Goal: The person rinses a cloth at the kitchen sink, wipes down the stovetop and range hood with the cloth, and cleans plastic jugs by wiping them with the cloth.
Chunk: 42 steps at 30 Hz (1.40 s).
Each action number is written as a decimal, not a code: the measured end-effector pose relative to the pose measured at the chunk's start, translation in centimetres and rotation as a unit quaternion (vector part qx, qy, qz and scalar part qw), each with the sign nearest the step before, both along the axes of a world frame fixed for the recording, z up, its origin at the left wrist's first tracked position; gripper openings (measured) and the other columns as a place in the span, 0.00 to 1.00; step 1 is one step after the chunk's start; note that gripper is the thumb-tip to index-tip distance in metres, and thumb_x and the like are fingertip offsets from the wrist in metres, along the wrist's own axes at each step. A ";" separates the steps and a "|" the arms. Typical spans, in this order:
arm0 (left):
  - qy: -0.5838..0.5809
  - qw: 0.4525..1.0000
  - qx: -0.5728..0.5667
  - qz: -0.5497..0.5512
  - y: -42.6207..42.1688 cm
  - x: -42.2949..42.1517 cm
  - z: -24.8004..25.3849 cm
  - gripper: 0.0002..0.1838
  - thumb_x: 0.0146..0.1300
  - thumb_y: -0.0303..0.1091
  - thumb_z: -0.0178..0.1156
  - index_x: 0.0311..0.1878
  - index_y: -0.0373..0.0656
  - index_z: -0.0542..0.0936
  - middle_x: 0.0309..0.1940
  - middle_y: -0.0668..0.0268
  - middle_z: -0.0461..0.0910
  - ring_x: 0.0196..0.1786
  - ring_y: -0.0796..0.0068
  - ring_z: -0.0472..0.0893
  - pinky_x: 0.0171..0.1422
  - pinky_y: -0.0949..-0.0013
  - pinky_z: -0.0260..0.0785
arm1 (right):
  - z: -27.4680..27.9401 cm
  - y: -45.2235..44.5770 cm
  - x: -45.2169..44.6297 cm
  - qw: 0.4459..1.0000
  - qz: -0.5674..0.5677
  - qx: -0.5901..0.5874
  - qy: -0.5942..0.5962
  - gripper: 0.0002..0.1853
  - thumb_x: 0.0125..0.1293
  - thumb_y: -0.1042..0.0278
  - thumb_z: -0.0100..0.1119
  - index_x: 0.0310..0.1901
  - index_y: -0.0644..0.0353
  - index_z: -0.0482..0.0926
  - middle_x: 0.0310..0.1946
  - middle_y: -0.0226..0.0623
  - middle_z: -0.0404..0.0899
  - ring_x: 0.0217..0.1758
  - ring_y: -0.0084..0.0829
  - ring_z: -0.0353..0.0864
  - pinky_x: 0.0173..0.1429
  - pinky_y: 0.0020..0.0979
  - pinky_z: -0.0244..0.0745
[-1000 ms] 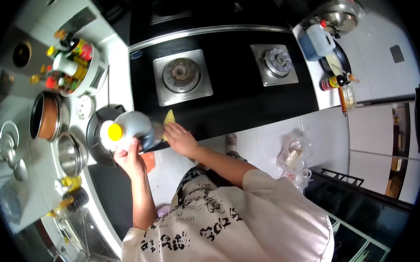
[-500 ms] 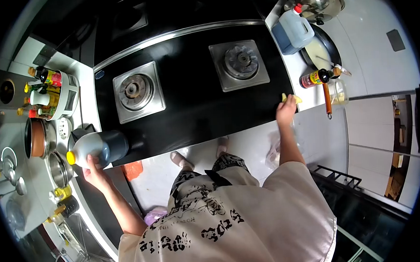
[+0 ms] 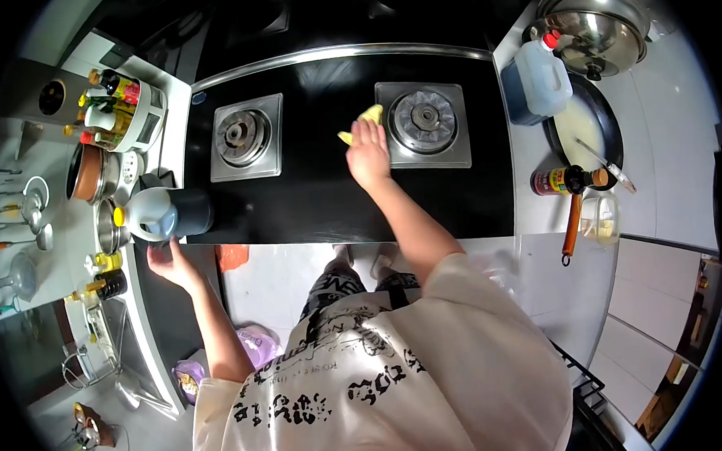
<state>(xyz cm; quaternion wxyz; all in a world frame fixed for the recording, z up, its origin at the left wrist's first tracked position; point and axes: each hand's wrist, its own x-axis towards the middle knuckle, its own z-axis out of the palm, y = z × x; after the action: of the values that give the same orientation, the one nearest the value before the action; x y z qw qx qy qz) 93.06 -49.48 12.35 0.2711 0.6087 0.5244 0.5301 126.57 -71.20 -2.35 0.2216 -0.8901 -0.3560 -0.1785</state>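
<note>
- Where the far left wall rises, ladles and other utensils (image 3: 21, 228) hang in a row.
- Next come a brown pot (image 3: 84, 175) and, nearer the person, steel bowls (image 3: 110, 228).
- Behind these, a white rack (image 3: 153, 115) holds several bottles, some with red or yellow caps.
- A large jug (image 3: 185, 211) with a yellow cap is at the near left corner of the black stove top (image 3: 319, 195). It is partly filled with dark liquid, and its cap points to the left.
- The left hand (image 3: 174, 266) is at the near side of this jug, thumb against or just beside it; I cannot tell whether it grips.
- The left burner (image 3: 243, 138) sits bare on its square steel plate.
- Between the two burners, a yellow cloth (image 3: 371, 113) lies on the stove top, close to the right burner's plate.
- The right hand (image 3: 368, 154), well apart from the left, rests on that cloth with fingers stretched over it, yellow showing on both sides.
- The right burner (image 3: 426, 123) has a crumpled, silvery cover around its centre.
- On the white table (image 3: 522, 174) to the right stand a red-capped jug (image 3: 538, 85) and a dark sauce bottle (image 3: 554, 181).
- Beside them are a black frying pan (image 3: 584, 123) and a domed steel lid (image 3: 590, 34).
</note>
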 end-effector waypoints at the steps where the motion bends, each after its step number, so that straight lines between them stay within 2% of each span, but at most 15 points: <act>1: -0.015 1.000 0.017 0.008 1.5 -0.6 -0.4 0.32 0.58 0.28 0.69 0.62 0.33 0.66 0.58 0.56 0.68 0.61 0.66 0.69 0.67 0.63 0.63 | 2.0 -2.6 -1.0 0.997 0.053 0.005 0.050 0.30 0.56 0.67 0.60 0.61 0.69 0.70 0.59 0.47 0.72 0.68 0.44 0.66 0.75 0.43 0.54; 6: -0.040 0.998 0.026 0.044 3.5 -0.1 -0.3 0.35 0.56 0.29 0.70 0.63 0.32 0.64 0.61 0.53 0.63 0.63 0.61 0.67 0.69 0.61 0.62 | -1.2 -16.8 -8.0 0.993 0.052 0.078 0.065 0.29 0.47 0.78 0.59 0.57 0.71 0.73 0.57 0.52 0.73 0.60 0.49 0.72 0.68 0.48 0.63; 12: 0.067 0.980 0.132 0.132 3.1 0.7 -0.8 0.35 0.54 0.31 0.72 0.63 0.34 0.66 0.56 0.53 0.65 0.55 0.62 0.69 0.63 0.62 0.64 | -3.8 -37.7 -7.2 0.937 -0.342 -0.039 0.065 0.24 0.63 0.68 0.49 0.61 0.67 0.72 0.57 0.55 0.74 0.60 0.55 0.72 0.65 0.49 0.65; 13: 0.054 0.976 0.166 0.127 2.2 1.6 0.9 0.30 0.57 0.30 0.70 0.62 0.36 0.68 0.54 0.55 0.68 0.54 0.65 0.70 0.63 0.63 0.63 | -7.2 -42.7 -8.5 0.867 -0.377 -0.179 0.273 0.21 0.61 0.70 0.51 0.55 0.67 0.78 0.57 0.58 0.75 0.61 0.53 0.73 0.67 0.50 0.64; 15: 0.001 0.990 0.144 0.002 0.9 2.3 3.3 0.24 0.60 0.28 0.66 0.59 0.37 0.70 0.51 0.59 0.70 0.53 0.67 0.71 0.62 0.64 0.65 | -6.6 -48.1 -10.8 0.784 -0.153 -0.353 0.487 0.23 0.64 0.63 0.53 0.58 0.65 0.75 0.58 0.53 0.75 0.63 0.49 0.72 0.67 0.43 0.65; 18: -0.013 0.977 0.044 -0.208 -3.2 6.3 7.2 0.08 0.63 0.24 0.62 0.45 0.40 0.78 0.35 0.71 0.76 0.39 0.82 0.74 0.48 0.76 0.69 | 4.8 -38.1 -10.3 0.805 -0.135 -0.209 0.538 0.21 0.65 0.57 0.55 0.52 0.63 0.79 0.47 0.50 0.81 0.55 0.48 0.79 0.60 0.39 0.71; 19: -0.058 0.906 -0.132 -0.398 -4.6 9.4 6.7 0.08 0.62 0.25 0.64 0.44 0.41 0.79 0.33 0.72 0.77 0.40 0.84 0.75 0.49 0.77 0.69 | 8.2 -33.2 -9.4 0.827 -0.112 -0.116 0.539 0.20 0.65 0.55 0.55 0.50 0.63 0.80 0.43 0.49 0.83 0.53 0.48 0.81 0.58 0.38 0.74; 22: 0.093 0.748 -0.045 -0.656 -8.0 14.3 8.4 0.38 0.51 0.39 0.75 0.65 0.40 0.72 0.58 0.58 0.77 0.60 0.66 0.76 0.67 0.63 0.65 | 17.5 -19.0 -7.0 0.787 0.156 0.212 0.558 0.14 0.74 0.68 0.46 0.51 0.65 0.79 0.43 0.37 0.84 0.46 0.27 0.82 0.53 0.28 0.74; 24: 0.052 0.646 0.049 -0.760 -9.4 15.8 10.6 0.46 0.49 0.39 0.76 0.70 0.41 0.65 0.64 0.54 0.71 0.65 0.58 0.71 0.71 0.61 0.59 | 24.0 -11.6 -7.4 0.803 0.247 0.209 0.501 0.13 0.75 0.70 0.44 0.51 0.64 0.78 0.47 0.36 0.83 0.50 0.27 0.81 0.57 0.28 0.72; 26: 0.149 0.575 0.050 -0.803 -8.6 16.2 13.8 0.50 0.49 0.39 0.76 0.73 0.39 0.59 0.69 0.49 0.64 0.69 0.53 0.68 0.72 0.60 0.59 | 28.4 -6.3 -8.0 0.850 0.258 0.243 0.389 0.13 0.75 0.70 0.44 0.52 0.64 0.78 0.49 0.37 0.81 0.52 0.27 0.79 0.58 0.28 0.71; 28: 0.118 0.677 0.063 -0.724 -6.2 16.0 14.3 0.39 0.54 0.36 0.73 0.67 0.35 0.68 0.55 0.51 0.78 0.58 0.60 0.79 0.63 0.66 0.68 | 31.0 -2.6 -8.6 0.905 0.208 0.247 0.276 0.13 0.75 0.72 0.43 0.53 0.65 0.77 0.48 0.38 0.80 0.52 0.28 0.78 0.57 0.28 0.71; 32: 0.081 0.721 0.014 -0.688 -1.1 16.0 16.8 0.11 0.61 0.33 0.66 0.39 0.34 0.84 0.30 0.62 0.82 0.31 0.73 0.81 0.37 0.71 0.70 | 32.3 2.4 -9.8 0.914 0.124 0.274 0.274 0.13 0.69 0.70 0.55 0.53 0.65 0.77 0.44 0.41 0.80 0.47 0.30 0.80 0.53 0.29 0.72; 37: -0.137 0.619 -0.273 -0.724 2.2 16.7 16.5 0.09 0.70 0.33 0.58 0.42 0.36 0.80 0.37 0.67 0.82 0.38 0.84 0.79 0.43 0.78 0.70 | 33.3 2.1 -9.3 0.909 0.155 0.051 0.382 0.26 0.62 0.71 0.65 0.60 0.64 0.69 0.35 0.34 0.79 0.37 0.29 0.80 0.47 0.29 0.76; 41: -0.239 0.534 -0.415 -0.696 1.5 17.0 18.1 0.11 0.73 0.35 0.54 0.49 0.36 0.77 0.39 0.67 0.82 0.40 0.81 0.80 0.45 0.77 0.73 | 30.7 0.9 -7.4 0.890 0.037 0.281 0.356 0.29 0.60 0.80 0.64 0.62 0.61 0.65 0.52 0.38 0.76 0.49 0.29 0.79 0.51 0.27 0.77; 42: -0.230 0.535 -0.398 -0.709 0.9 17.4 17.9 0.11 0.73 0.35 0.54 0.49 0.37 0.77 0.39 0.67 0.82 0.40 0.81 0.80 0.45 0.77 0.73 | 28.5 0.7 -6.3 0.897 0.144 0.296 0.295 0.33 0.61 0.79 0.64 0.66 0.60 0.61 0.59 0.39 0.69 0.57 0.29 0.75 0.56 0.28 0.75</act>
<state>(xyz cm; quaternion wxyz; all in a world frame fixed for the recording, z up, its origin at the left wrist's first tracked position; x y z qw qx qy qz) 110.50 -48.55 30.30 0.8838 0.4673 -0.0025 0.0228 120.30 -70.47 26.11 0.5929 -0.7344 -0.3291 0.0287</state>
